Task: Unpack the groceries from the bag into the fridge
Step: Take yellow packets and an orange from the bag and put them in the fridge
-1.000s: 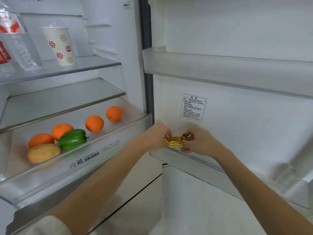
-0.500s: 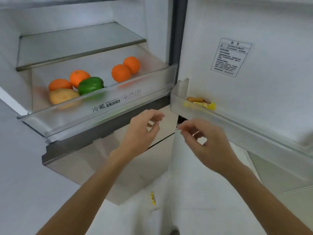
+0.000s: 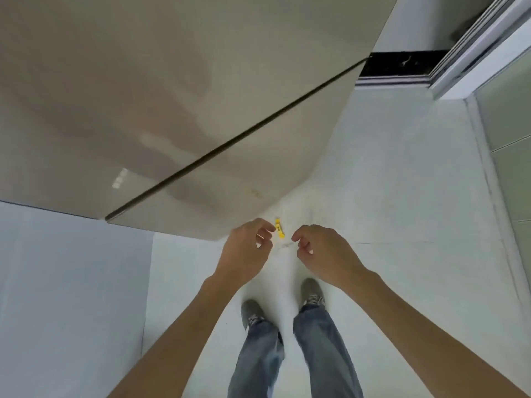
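Observation:
A small yellow wrapped sweet (image 3: 279, 227) lies on the white floor, close to the bottom corner of the fridge's beige lower front (image 3: 172, 110). My left hand (image 3: 247, 251) hovers just left of the sweet, fingers loosely curled and holding nothing. My right hand (image 3: 321, 252) hangs just right of it, also curled and holding nothing. Neither hand touches the sweet. The fridge's open upper compartment, the door shelf and the bag are out of view.
My two feet in grey shoes (image 3: 311, 291) and blue jeans stand on the white floor just behind the sweet. A sliding door track (image 3: 474, 53) and frosted glass panel (image 3: 508, 145) run along the right. A pale wall surface (image 3: 71, 282) fills the lower left.
The view has swung down from the fridge interior to the floor. Both hands left a yellow packet on the door shelf, then dropped towards the sweet lying on the floor.

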`<state>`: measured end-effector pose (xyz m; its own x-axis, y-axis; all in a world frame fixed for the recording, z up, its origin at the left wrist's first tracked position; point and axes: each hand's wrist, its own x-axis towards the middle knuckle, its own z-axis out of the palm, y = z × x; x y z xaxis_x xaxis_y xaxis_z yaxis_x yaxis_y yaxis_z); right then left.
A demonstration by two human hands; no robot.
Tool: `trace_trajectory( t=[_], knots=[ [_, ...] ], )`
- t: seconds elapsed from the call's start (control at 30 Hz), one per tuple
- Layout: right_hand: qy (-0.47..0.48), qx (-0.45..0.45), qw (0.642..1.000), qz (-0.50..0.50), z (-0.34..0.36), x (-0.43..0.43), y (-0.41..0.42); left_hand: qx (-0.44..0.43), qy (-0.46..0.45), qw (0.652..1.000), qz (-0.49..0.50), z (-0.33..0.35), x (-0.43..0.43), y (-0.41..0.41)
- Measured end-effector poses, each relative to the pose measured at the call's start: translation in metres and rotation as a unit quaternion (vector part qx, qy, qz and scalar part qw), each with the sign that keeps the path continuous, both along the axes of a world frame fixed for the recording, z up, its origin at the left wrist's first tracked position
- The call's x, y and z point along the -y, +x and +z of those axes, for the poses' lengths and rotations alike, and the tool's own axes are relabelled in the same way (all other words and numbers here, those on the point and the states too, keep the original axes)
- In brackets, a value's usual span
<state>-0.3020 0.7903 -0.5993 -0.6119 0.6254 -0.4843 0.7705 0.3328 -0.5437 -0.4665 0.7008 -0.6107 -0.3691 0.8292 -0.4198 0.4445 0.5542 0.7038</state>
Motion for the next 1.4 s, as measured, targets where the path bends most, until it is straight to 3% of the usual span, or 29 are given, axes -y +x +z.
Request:
trace_trajectory(
  t=[0.37,0.47,0.63,0.77,0.87,0.93,1.03,1.17,1.4],
  knots=[
    [-0.021,0.132,0.99,-0.045,-0.377,-0.021,-0.041,0.086,-0.08,0.986,0.116,-0.336,-0.014,0.012],
    [-0.016,0.165,0.985,-0.053,-0.473,-0.026,-0.054,0.095,-0.101,0.985,0.107,-0.41,-0.019,0.009],
    [0.004,0.184,0.979,-0.086,-0.588,-0.035,-0.08,0.065,-0.14,0.986,0.063,-0.498,-0.026,-0.01],
    [0.029,0.201,0.974,-0.099,-0.621,-0.035,-0.083,0.067,-0.155,0.984,0.05,-0.512,-0.027,-0.026],
    [-0.019,0.189,0.975,-0.116,-0.588,-0.028,-0.067,0.077,-0.158,0.983,0.049,-0.474,-0.015,-0.027],
    [-0.04,0.134,0.981,-0.132,-0.533,-0.018,-0.057,0.088,-0.158,0.982,0.055,-0.431,-0.006,-0.023],
    [-0.018,0.005,0.992,-0.123,-0.422,-0.002,-0.043,0.147,-0.143,0.973,0.106,-0.35,-0.002,-0.01],
    [-0.02,-0.118,0.988,-0.097,-0.235,0.016,-0.024,0.227,-0.072,0.958,0.162,-0.195,-0.005,0.007],
    [0.098,-0.25,0.955,-0.124,0.071,0.012,-0.009,0.308,0.088,0.939,0.123,0.084,-0.018,0.002]
  ],
)
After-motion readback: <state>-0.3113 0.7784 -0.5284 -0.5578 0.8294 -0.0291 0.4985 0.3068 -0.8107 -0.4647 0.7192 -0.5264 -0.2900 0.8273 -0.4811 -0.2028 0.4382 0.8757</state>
